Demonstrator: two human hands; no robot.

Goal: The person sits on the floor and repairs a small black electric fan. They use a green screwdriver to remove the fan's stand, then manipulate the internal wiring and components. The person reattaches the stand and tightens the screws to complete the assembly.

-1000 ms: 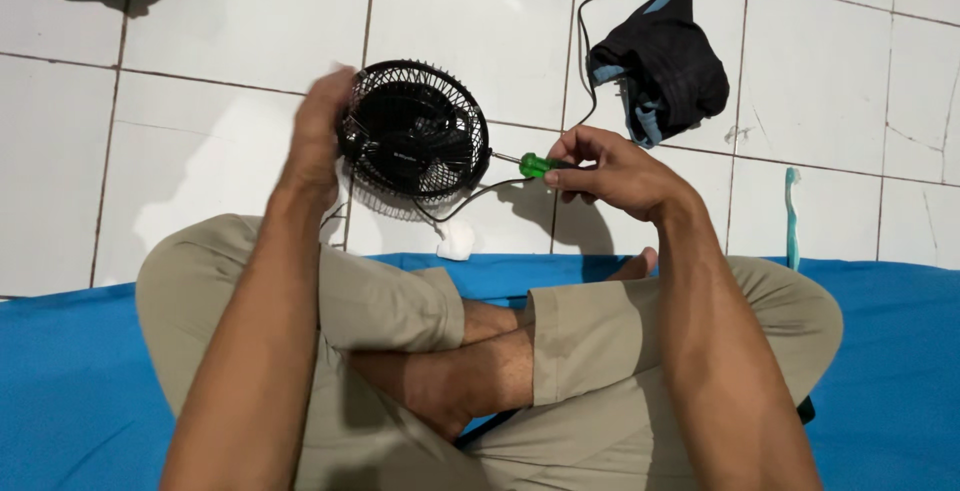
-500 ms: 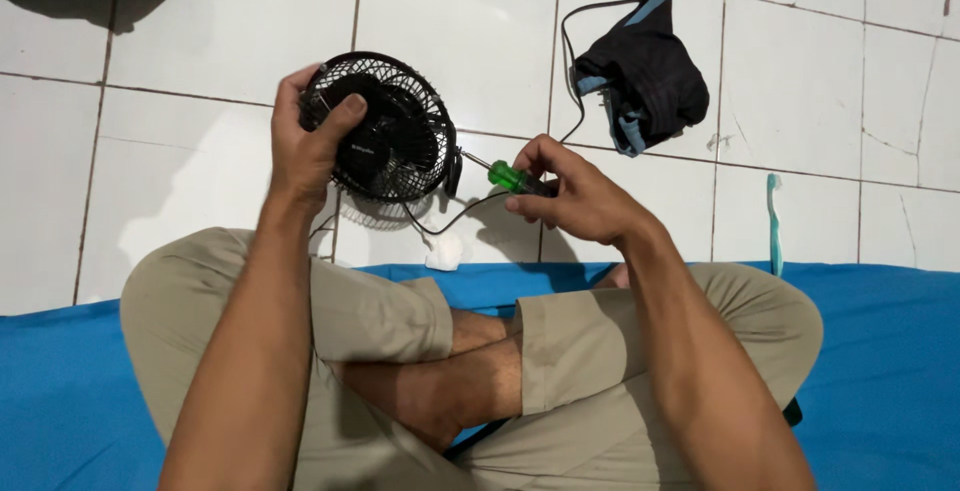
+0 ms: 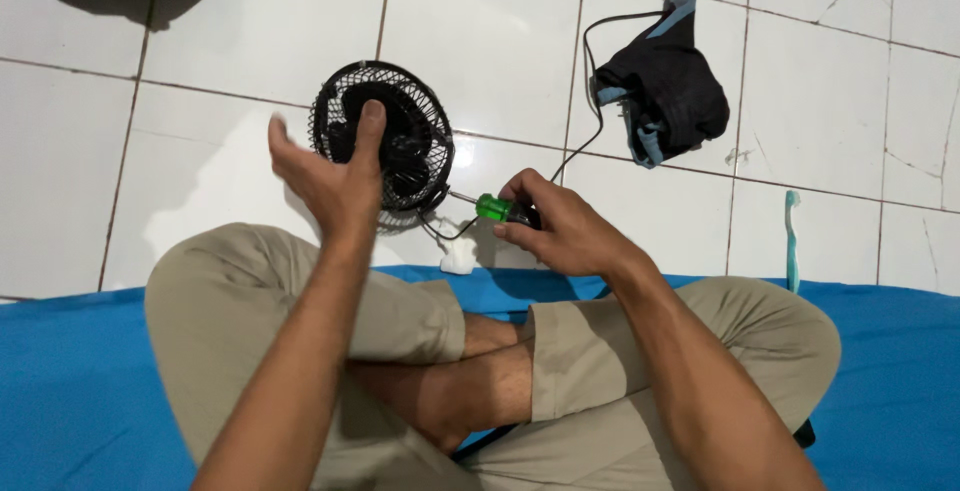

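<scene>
Left hand [image 3: 335,176] now loosened from the small black wire-cage fan [image 3: 385,141]: fingers spread, palm open, only the thumb tip resting on the front grille, where half a second ago gripping the cage fully. Fan standing on the white tiled floor [image 3: 480,41], just before the crossed legs. Right hand [image 3: 560,231] closed around the green-handled screwdriver [image 3: 492,208], thin shaft pointing at the fan's lower right side. Black cable [image 3: 590,101] running to a dark cloth bundle [image 3: 665,91]. Probably a change of grip on the fan.

left hand [image 3: 335,176] raised (fingers spread), right hand [image 3: 560,231] clenched
</scene>
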